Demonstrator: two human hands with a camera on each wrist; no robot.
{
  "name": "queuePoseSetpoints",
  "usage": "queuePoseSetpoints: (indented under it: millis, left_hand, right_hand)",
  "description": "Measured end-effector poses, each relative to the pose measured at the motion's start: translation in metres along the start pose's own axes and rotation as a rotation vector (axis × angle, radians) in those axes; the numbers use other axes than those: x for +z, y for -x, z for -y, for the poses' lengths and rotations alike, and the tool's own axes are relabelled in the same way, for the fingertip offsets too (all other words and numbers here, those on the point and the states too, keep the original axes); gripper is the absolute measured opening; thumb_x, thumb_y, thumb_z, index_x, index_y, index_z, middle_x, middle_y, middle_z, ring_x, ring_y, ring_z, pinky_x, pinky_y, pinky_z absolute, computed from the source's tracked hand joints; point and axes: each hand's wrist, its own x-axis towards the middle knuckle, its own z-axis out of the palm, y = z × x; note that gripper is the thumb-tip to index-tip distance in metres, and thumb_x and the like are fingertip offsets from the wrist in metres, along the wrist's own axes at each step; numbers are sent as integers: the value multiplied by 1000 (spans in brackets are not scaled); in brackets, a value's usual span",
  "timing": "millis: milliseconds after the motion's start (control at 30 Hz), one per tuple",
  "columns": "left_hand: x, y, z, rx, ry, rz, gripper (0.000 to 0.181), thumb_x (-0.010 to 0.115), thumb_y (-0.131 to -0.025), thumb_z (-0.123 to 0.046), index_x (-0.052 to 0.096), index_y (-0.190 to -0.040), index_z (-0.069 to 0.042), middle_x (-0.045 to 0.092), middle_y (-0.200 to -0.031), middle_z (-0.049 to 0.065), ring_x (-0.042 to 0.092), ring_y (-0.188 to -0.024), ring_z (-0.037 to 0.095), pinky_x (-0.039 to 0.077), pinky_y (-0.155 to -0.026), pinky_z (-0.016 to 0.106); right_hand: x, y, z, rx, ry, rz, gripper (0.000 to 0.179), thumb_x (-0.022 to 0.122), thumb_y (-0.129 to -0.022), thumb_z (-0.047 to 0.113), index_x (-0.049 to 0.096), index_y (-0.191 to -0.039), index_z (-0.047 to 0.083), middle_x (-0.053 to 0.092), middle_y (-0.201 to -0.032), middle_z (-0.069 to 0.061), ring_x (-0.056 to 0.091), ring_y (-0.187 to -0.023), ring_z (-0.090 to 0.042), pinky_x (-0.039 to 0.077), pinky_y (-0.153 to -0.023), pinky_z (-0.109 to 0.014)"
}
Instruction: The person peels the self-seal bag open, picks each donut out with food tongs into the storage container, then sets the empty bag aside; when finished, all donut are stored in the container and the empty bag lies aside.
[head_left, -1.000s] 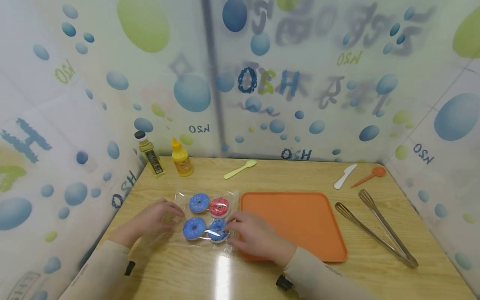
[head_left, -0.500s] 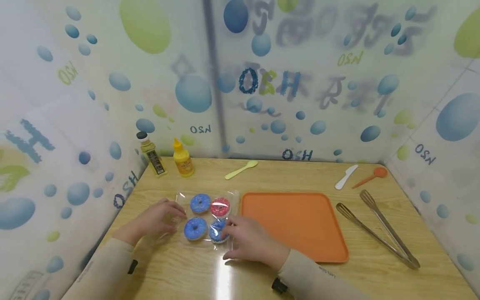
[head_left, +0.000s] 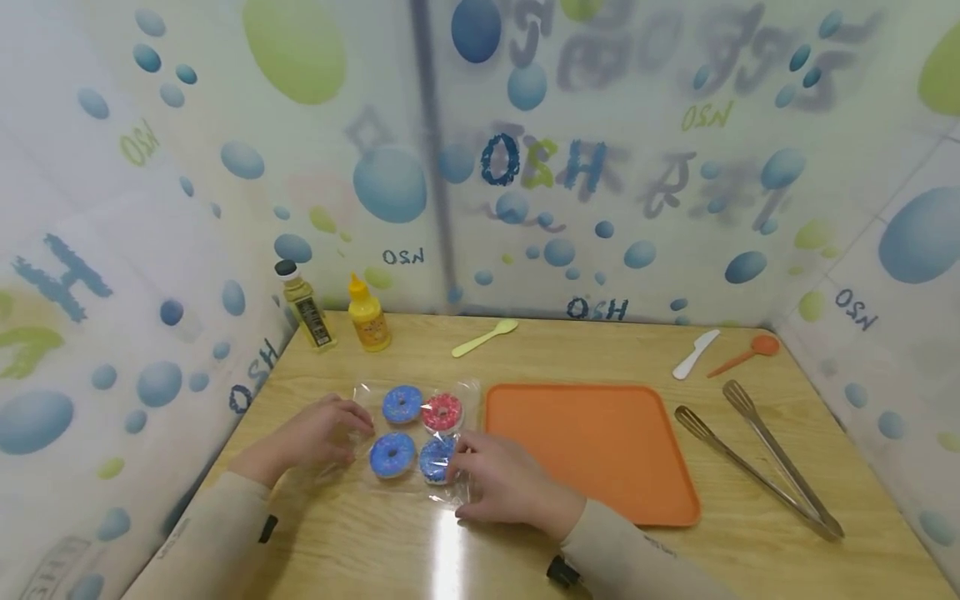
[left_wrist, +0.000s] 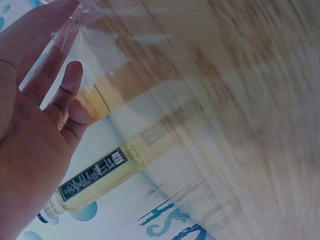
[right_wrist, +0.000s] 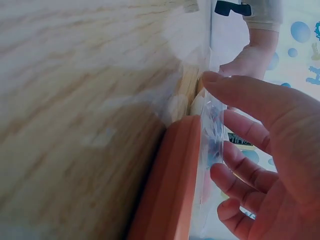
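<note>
A clear plastic bag (head_left: 416, 421) lies on the wooden table with one red and several blue donuts inside, among them a blue donut (head_left: 392, 455) and the red donut (head_left: 442, 412). At its left edge, my left hand (head_left: 322, 435) pinches the film, which bunches up between thumb and index finger in the left wrist view; the other fingers hang loosely bent. My right hand (head_left: 513, 483) is over the bag's lower right corner. In the right wrist view, its thumb and fingertips are spread along the top of the bag (right_wrist: 214, 130), touching it without closing round it.
Right of the bag lies an orange tray (head_left: 585, 450), partly behind my right hand. Metal tongs (head_left: 780, 467), an orange spoon (head_left: 763, 345) and a white knife (head_left: 696, 354) lie farther right. A green spoon (head_left: 486, 338), yellow squeeze bottle (head_left: 369, 317) and oil bottle (head_left: 309, 308) are at the back.
My right hand has shifted slightly, its thumb moving toward the table's near side and spreading from the fingers. The left hand has stayed at the bag's left edge.
</note>
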Motion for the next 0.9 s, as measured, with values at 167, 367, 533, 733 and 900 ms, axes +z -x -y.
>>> queuePoseSetpoints:
  millis: [167, 367, 533, 733, 900]
  left_hand:
    - [-1, 1, 0, -1, -12, 14, 34, 88, -79, -13, 79, -111, -17, 70, -122, -2, 57, -111, 23, 49, -95, 46]
    - [1, 1, 2, -9, -14, 19, 33, 88, -80, -15, 79, -112, -19, 70, -123, -2, 58, -113, 24, 49, -97, 49]
    - [1, 1, 1, -10, -20, 23, 33, 88, -80, -15, 79, -112, -19, 70, -123, -2, 59, -113, 24, 50, -97, 49]
    - [0, 1, 0, -18, -21, 25, 33, 88, -81, -15, 79, -112, -19, 70, -123, -2, 58, -112, 23, 50, -97, 48]
    - [-1, 0, 1, -22, -19, 28, 33, 88, -81, -16, 79, -113, -19, 70, -123, -2, 58, -113, 24, 50, -97, 49]
  right_hand:
    - [0, -1, 3, 1, 48, 6, 28, 86, -78, 40, 74, -102, 32, 58, -106, 12, 49, -84, -2, 39, -65, -17]
    - [3, 0, 4, -50, 120, -26, 18, 81, -81, 37, 74, -96, 30, 57, -99, 12, 48, -82, -1, 40, -66, -17]
    - [9, -1, 2, -98, 155, -53, 9, 80, -82, 34, 72, -84, 31, 55, -94, 14, 46, -79, 0, 37, -66, -15]
    - [11, 0, 1, -115, 145, -73, 9, 79, -83, 29, 71, -79, 29, 57, -95, 13, 47, -79, 1, 38, -67, -14]
    - [11, 0, -1, -112, 108, -72, 9, 79, -83, 25, 72, -78, 26, 59, -98, 11, 50, -82, -1, 44, -74, -18]
